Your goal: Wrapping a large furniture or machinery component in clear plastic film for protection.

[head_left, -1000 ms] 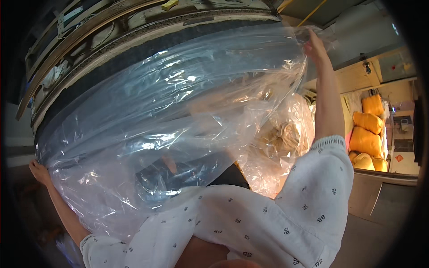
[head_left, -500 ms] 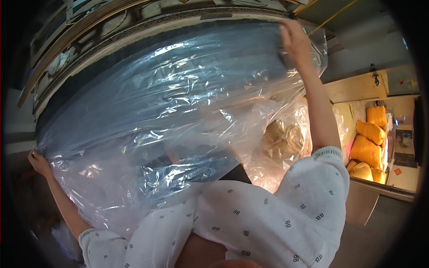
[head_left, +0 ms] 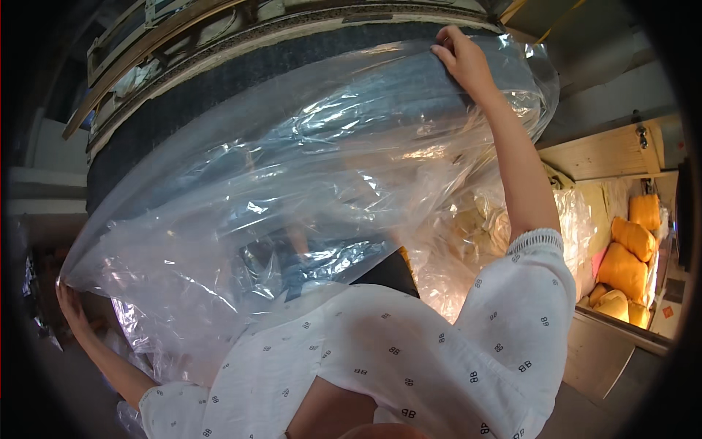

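Note:
A large sheet of clear plastic film (head_left: 314, 161), wrinkled and shiny, spreads from the dark worktop down over my front. At the far left, my left hand (head_left: 72, 304) is closed on the film's left corner, where the film draws to a point. My right hand (head_left: 464, 64) reaches to the far side, thumb and fingers curled at the film's far edge. Beyond my right hand, a loose fold of film hangs over the right end. Through the film, parts of my legs show faintly.
A dark flat surface (head_left: 175, 110) lies under the film, with a pale ledge and wooden strips (head_left: 153, 66) behind it. More crumpled clear plastic (head_left: 468, 241) heaps at the right. Several orange bundles (head_left: 621, 271) are stacked beyond a wooden frame (head_left: 599, 154).
My left hand has come down and nearer with the film corner. My right hand has shifted slightly left. The film's far edge has drawn toward me, baring more of the dark surface.

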Demonstrator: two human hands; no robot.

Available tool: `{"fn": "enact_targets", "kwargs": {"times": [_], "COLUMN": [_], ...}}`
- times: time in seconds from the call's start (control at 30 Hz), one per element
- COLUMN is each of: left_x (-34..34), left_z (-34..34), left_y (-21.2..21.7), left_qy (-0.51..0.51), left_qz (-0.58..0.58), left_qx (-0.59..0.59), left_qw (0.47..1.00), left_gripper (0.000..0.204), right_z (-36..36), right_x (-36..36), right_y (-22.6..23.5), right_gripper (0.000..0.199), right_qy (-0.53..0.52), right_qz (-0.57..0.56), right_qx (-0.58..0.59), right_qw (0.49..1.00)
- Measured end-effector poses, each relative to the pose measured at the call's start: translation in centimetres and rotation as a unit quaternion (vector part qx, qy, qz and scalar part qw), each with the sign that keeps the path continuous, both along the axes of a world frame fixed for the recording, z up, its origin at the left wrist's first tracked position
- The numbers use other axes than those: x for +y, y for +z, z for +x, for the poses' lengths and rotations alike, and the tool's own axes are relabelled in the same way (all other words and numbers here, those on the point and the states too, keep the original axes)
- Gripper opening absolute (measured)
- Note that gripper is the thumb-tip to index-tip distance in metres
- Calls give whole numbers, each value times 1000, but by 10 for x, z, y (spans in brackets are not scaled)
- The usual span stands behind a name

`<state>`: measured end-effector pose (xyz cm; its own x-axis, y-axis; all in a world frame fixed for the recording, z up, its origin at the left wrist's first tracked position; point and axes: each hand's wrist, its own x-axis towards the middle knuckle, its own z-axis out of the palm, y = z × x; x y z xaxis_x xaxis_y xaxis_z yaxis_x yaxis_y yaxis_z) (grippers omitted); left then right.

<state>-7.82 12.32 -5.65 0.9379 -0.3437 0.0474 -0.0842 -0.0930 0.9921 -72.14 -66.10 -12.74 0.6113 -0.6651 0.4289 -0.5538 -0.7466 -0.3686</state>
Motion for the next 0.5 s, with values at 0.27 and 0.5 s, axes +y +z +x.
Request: {"fn": "enact_targets", "kwargs": {"times": [0.27, 0.5], "left_x": [-79, -302], "left_z": [-66, -54], "left_y": [2, -27], "left_qy": [73, 166], "left_qz": [116, 113], "left_qx": [-67, -279], "left_qw": [988, 939], "left_gripper": [38, 32], "right_z": [-3, -94], "right_x": [-67, -195], "right_y": [26, 40], "right_gripper": [23, 32], "right_qy": [68, -224], "right_qz": [190, -77], "right_qx": [-121, -143], "right_qw": [972, 961]}}
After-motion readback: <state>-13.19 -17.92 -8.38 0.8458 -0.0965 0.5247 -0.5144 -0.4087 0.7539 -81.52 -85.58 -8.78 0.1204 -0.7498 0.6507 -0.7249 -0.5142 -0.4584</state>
